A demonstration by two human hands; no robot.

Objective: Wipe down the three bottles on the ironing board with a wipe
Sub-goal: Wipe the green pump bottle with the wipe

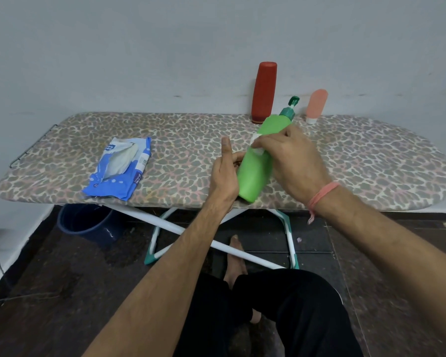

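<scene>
A green pump bottle (255, 171) is tilted over the near edge of the leopard-print ironing board (191, 140), its dark green pump pointing up and away. My left hand (225, 173) grips its lower body from the left, thumb raised. My right hand (291, 158) pinches a white wipe (257, 146) against the bottle's middle. A tall red bottle (264, 92) and a small pink tube (316, 105) stand upright at the board's far edge by the wall.
An open blue wipes pack (119, 167) lies on the left part of the board. Below the board are its white and teal legs (180, 230), a dark blue bucket (88, 225) at left, my foot and my black-clad knees.
</scene>
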